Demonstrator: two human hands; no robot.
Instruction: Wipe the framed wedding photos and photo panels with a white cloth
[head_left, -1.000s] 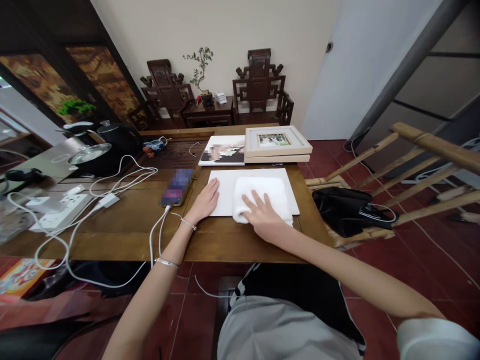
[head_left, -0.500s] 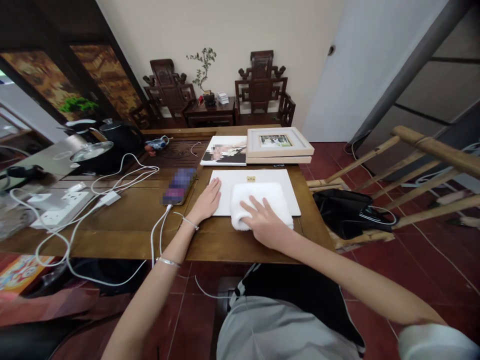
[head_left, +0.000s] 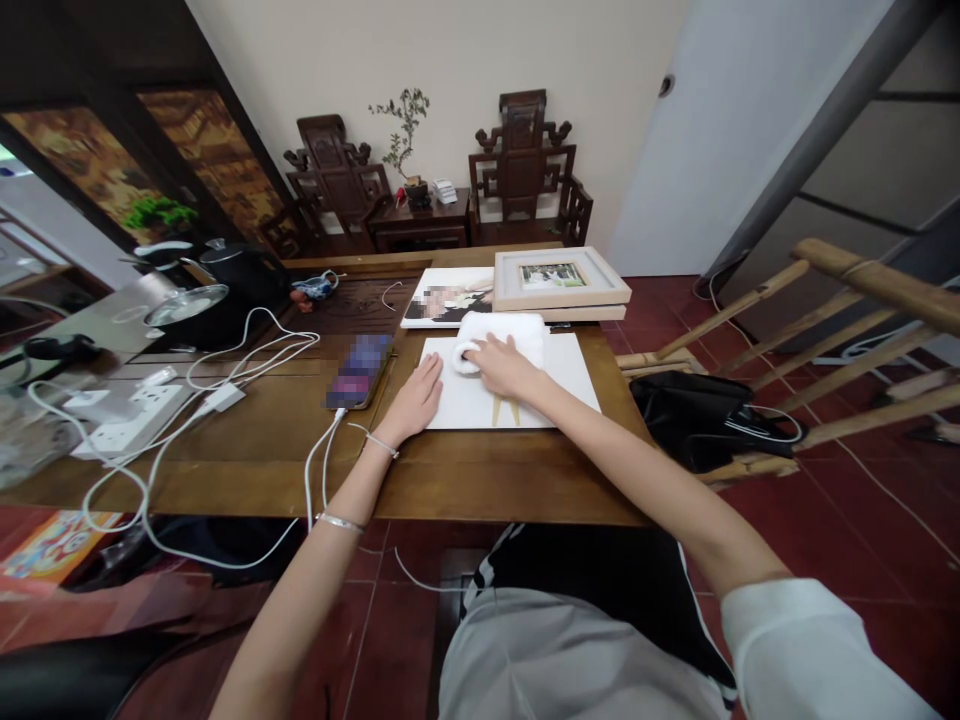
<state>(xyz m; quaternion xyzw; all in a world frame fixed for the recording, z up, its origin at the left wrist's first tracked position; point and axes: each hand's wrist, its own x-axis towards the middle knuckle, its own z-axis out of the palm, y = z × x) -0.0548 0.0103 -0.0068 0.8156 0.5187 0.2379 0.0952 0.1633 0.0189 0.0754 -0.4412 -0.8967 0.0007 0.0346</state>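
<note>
A white flat panel (head_left: 555,390) lies face down on the wooden table (head_left: 480,480) in front of me. My left hand (head_left: 411,400) rests flat on the panel's left edge, fingers stretched out. My right hand (head_left: 501,366) presses a folded white towel (head_left: 517,328) against the far end of the panel, fingers curled over the cloth. Just behind the towel are a wood-framed photo (head_left: 559,279) stacked on another frame and an unframed picture (head_left: 444,300).
A phone (head_left: 358,371) on a charging cable lies left of the panel. White power strips (head_left: 124,420) and tangled cables cover the table's left side, with a kettle (head_left: 240,275) behind. A black bag (head_left: 701,420) sits on a bamboo chair at the right.
My right hand has pushed the towel from the near end of the panel to its far end. My left hand has stayed in place.
</note>
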